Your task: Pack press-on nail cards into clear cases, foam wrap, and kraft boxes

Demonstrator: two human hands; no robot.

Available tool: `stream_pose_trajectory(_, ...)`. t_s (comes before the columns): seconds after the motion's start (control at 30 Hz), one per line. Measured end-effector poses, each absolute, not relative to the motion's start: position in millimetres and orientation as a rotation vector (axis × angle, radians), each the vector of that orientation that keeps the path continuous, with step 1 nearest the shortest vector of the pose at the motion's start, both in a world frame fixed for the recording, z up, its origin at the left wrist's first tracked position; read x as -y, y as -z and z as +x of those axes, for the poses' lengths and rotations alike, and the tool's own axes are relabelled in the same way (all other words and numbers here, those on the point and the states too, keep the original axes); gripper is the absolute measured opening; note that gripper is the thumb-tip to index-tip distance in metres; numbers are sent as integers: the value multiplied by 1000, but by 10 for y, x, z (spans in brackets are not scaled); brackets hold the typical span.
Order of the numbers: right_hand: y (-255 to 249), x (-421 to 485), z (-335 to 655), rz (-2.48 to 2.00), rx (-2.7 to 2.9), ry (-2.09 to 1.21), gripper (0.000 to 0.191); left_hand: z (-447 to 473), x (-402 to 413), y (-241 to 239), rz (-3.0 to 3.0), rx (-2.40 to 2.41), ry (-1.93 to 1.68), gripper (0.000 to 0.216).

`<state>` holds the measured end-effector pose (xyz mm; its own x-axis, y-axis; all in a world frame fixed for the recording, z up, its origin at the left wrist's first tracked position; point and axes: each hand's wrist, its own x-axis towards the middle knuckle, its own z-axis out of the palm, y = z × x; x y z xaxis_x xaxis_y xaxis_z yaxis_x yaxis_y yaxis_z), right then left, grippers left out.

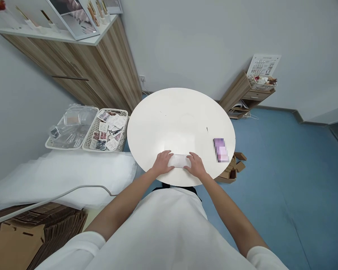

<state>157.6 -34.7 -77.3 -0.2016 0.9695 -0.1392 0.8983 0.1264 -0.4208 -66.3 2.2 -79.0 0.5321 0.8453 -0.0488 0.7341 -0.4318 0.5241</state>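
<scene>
Close to the near edge of a round white table [180,112], a small white, slightly see-through rectangular packet [179,161] lies lengthwise between my hands. My left hand [163,163] grips its left end, thumb at the near side and fingers at the far side. The right end is held the same way by my right hand [196,164]. What is inside the packet cannot be made out. Off to the right on the tabletop is a purple and pink rectangular item [221,150], blurred by pixelation.
Left of the table are a basket of printed cards and packets [105,129], a tray of clear plastic packaging [73,125] and stacked white sheets [62,174]. Flat cardboard boxes [19,240] stand lower left. Small cartons [232,168] sit below the table's right edge.
</scene>
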Motion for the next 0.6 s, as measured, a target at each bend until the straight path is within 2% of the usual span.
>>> stream_pose_trajectory(0.1,813,285,1492,-1752,2379,-732,55,-506,-36,759,2363,-1128,-148,62)
stream_pose_trajectory(0.3,821,476,1401,-1768,2380,-803,44,-503,92,742,2347,-1073,-103,49)
stream_pose_trajectory(0.43,704,732,1393,-1719,2296,-1024,42,-622,278,724,2292,-993,-82,42)
stream_pose_trajectory(0.6,540,703,1448,-1716,2153,-1233,29,-657,228,678,2174,-979,-113,30)
